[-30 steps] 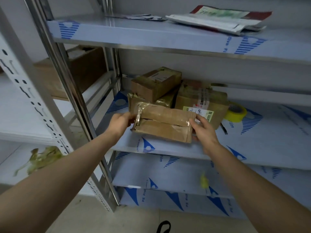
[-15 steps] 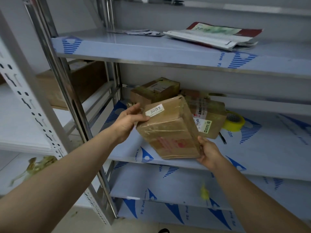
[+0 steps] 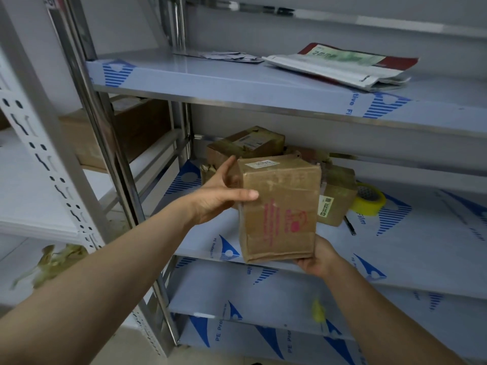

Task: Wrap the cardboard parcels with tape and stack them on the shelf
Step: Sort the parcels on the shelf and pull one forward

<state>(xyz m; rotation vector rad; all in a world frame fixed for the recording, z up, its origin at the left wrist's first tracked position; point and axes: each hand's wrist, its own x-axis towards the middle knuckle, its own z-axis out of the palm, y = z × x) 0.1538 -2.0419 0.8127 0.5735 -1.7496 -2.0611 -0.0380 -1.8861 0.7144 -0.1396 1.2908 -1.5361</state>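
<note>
Head view: both bare arms reach toward a metal shelf (image 3: 421, 246) wrapped in blue-printed protective film.

Left hand (image 3: 218, 196): fingers straight and spread wide, laid flat up the left side of the brown parcel (image 3: 279, 209), thumb stretched across its front face.

Right hand (image 3: 319, 259): under the parcel's lower right corner, bearing it from below. Its fingers go behind the cardboard, out of sight; the hand holds the parcel.

Brown parcel: upright between the two hands, clear of the shelf surface, at the shelf's front edge. Glossy tape over the cardboard, pink print on the front, small white label on top.

Beyond the left hand's fingertips: a taped parcel (image 3: 245, 144) sits on top of others in the shelf's back corner. Beyond and to the right of the right hand: a labelled parcel (image 3: 337, 198), a yellow tape roll (image 3: 369, 198) touching its right side, a dark pen (image 3: 349, 225) lying just in front.

Above both hands, on the upper shelf (image 3: 237, 85): flat mailer bags (image 3: 342, 65) and loose papers (image 3: 229, 56).

Left of the left arm, on the neighbouring rack: a large cardboard box (image 3: 131, 133).
</note>
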